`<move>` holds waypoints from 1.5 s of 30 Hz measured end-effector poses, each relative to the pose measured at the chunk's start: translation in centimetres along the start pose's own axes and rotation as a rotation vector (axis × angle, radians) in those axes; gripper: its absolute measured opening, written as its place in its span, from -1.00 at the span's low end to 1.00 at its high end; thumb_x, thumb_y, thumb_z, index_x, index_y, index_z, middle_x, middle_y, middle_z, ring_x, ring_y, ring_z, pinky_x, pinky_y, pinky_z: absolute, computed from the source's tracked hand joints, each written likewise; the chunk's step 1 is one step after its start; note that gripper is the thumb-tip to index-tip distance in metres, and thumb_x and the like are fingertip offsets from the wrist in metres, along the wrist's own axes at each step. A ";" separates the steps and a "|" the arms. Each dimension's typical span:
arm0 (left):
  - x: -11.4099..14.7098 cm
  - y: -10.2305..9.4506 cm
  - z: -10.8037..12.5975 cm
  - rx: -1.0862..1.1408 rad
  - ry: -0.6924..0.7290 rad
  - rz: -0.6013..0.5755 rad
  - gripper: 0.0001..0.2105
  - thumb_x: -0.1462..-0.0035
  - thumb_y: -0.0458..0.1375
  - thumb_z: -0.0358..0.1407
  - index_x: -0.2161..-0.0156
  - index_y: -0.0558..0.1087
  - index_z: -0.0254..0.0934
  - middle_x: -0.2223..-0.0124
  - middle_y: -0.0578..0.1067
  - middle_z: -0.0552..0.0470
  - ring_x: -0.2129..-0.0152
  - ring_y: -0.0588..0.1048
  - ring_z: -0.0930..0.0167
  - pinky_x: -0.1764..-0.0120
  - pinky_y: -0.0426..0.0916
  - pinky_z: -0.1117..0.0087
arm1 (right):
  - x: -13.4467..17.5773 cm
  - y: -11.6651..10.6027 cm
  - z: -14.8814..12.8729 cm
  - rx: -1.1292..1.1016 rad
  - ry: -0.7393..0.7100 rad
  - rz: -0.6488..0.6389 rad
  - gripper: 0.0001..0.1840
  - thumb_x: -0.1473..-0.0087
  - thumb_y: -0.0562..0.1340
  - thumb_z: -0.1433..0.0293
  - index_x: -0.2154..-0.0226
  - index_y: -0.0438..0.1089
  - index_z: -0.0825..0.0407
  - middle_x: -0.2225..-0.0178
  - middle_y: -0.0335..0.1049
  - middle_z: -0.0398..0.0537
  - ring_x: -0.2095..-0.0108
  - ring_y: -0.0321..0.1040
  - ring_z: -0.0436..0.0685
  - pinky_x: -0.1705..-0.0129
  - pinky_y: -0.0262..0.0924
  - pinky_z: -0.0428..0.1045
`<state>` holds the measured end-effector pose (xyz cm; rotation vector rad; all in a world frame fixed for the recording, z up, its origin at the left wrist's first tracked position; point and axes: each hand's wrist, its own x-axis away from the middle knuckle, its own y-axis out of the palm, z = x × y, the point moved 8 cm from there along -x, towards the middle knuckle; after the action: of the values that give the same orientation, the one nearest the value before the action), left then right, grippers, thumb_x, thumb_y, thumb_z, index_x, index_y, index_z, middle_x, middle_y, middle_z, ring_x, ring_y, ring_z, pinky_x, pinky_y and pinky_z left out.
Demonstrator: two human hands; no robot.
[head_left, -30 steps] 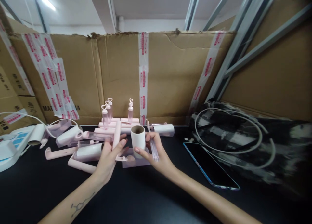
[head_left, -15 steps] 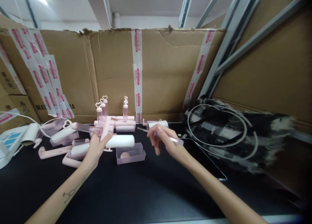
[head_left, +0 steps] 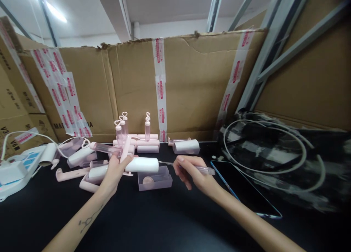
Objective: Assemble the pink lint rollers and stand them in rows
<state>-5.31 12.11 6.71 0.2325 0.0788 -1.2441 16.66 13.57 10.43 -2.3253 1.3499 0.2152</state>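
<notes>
My left hand [head_left: 117, 168] is closed around a lint roller with a white roll [head_left: 142, 165] and a pale pink handle [head_left: 125, 148]. In my right hand [head_left: 192, 169], fingers pinch a slim tool with a clear handle [head_left: 205, 170] and thin metal shaft [head_left: 166, 163]. The shaft's tip is at the right end of the white roll; I cannot tell whether it touches. Just below the roll sits a translucent lilac case [head_left: 155, 182] with a round pink disc [head_left: 148, 181] inside. More pink roller parts [head_left: 71, 171] lie left of my left hand.
Behind stand pink rollers [head_left: 148, 146] with upright clear tubes [head_left: 147, 130] topped by hearts. A white roll in a lilac case [head_left: 186, 146] is further right. A phone or tablet [head_left: 244, 190], coiled white cable [head_left: 265, 155] and plaid cloth [head_left: 285, 175] lie right; a power strip [head_left: 24, 164] left.
The view has shifted, so the scene sits further right and lower. The metal shaft's tip has come closer to the right end of the white roll. Both hands keep their holds.
</notes>
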 end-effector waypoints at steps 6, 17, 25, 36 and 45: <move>0.0 -0.2 -0.4 -0.041 -0.011 0.004 -0.51 0.11 0.27 -0.16 0.09 0.30 -0.36 0.34 0.56 -0.07 0.56 0.48 0.43 0.67 0.30 0.56 | 0.1 0.5 0.2 0.102 -0.006 -0.054 -0.50 -0.14 0.00 0.10 0.64 0.24 0.09 0.72 0.09 -0.24 0.78 0.05 -0.12 0.78 -0.06 -0.20; 0.0 -0.5 0.0 -0.130 -0.074 -0.003 -0.62 0.15 0.29 -0.22 0.23 0.33 -0.37 0.41 0.57 -0.06 0.66 0.44 0.45 0.76 0.24 0.57 | -0.2 1.7 0.6 0.330 0.074 -0.117 -0.51 -0.14 -0.01 0.24 0.71 0.27 0.09 0.76 0.08 -0.23 0.70 0.04 -0.09 0.64 -0.09 -0.15; 1.1 1.7 -0.3 0.028 -0.076 -0.149 -0.53 0.05 0.25 -0.17 0.04 0.29 -0.31 0.09 0.52 -0.12 0.18 0.49 0.34 0.30 0.40 0.48 | 0.0 -3.0 -1.7 0.121 -0.038 0.230 -0.54 -0.16 0.00 0.16 0.63 0.25 0.06 0.73 0.08 -0.24 0.75 0.02 -0.09 0.73 -0.13 -0.15; 1.8 1.6 0.3 -0.163 0.050 -0.123 -0.49 0.08 0.24 -0.11 0.05 0.25 -0.31 0.58 0.36 0.23 0.76 0.29 0.55 0.67 0.20 0.54 | 1.1 0.6 -2.0 0.078 -0.277 0.032 -0.66 -0.22 -0.01 0.20 0.38 0.33 0.05 0.52 0.33 -0.15 0.65 0.29 -0.05 0.52 0.19 -0.09; 5.9 4.9 1.6 -0.650 0.166 -0.424 -0.72 0.09 0.23 -0.12 0.29 0.47 -0.27 0.34 0.54 0.00 0.36 0.49 0.27 0.32 0.34 0.42 | 2.4 1.3 -5.0 0.242 -0.422 0.109 -0.24 0.39 0.46 0.16 0.05 0.33 -0.07 0.00 0.33 0.05 -0.03 0.22 0.33 -0.10 0.06 0.18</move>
<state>1.10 7.75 7.79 -0.2614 0.6927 -1.5469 16.33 8.89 13.67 -1.8766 1.2116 0.5145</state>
